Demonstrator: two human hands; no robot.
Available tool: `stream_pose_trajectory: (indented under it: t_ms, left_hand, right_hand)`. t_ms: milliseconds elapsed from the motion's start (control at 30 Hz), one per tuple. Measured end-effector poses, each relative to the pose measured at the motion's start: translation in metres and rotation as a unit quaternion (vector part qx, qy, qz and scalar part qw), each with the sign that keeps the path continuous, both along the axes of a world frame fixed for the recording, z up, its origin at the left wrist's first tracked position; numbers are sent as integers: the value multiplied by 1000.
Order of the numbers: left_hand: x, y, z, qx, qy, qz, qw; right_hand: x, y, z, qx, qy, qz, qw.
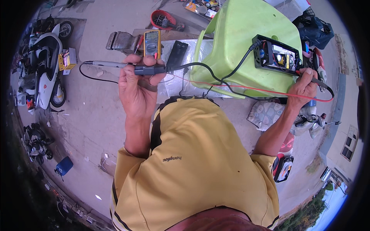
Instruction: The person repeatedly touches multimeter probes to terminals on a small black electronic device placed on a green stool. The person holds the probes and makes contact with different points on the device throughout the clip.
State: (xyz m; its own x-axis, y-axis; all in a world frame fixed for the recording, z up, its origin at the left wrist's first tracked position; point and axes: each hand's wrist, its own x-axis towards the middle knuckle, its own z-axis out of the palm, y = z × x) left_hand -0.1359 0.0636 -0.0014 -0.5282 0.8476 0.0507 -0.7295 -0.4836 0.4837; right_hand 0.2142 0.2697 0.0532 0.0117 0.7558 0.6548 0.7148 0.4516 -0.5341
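My left hand is raised and grips a black cable connector together with a grey test probe that points left. A yellow multimeter lies on the ground just beyond that hand. My right hand pinches a probe tip with red and black leads at the right end of an opened black charger, whose circuit board shows. The charger rests on a light green plastic stool. A black cable runs from the connector to the charger.
A black case lid lies by the multimeter on a clear plastic sheet. A red tool and small parts sit at the back. White scooters are parked at the left. A patterned cushion lies by my right arm.
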Motion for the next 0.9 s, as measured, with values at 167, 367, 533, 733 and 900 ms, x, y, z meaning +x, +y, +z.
stream_pose_trajectory:
  t_ms: [167,367,533,733,900]
  left_hand:
    - [-8,2,-10,-45,24,22,998]
    - [-9,21,-30,-139,139,198,960]
    - [-3,31,-48,-163,275,260,911]
    - [-15,24,-69,-177,629,283,702]
    - [-12,16,-71,-160,732,297,592]
  right_hand:
    - [-10,-5,2,-16,8,-8,1000]
    - [-4,-3,1,-41,22,-5,999]
    - [-3,-1,-1,-38,33,5,999]
    - [-3,-4,0,-50,28,-4,998]
    - [-3,-3,0,-34,15,8,999]
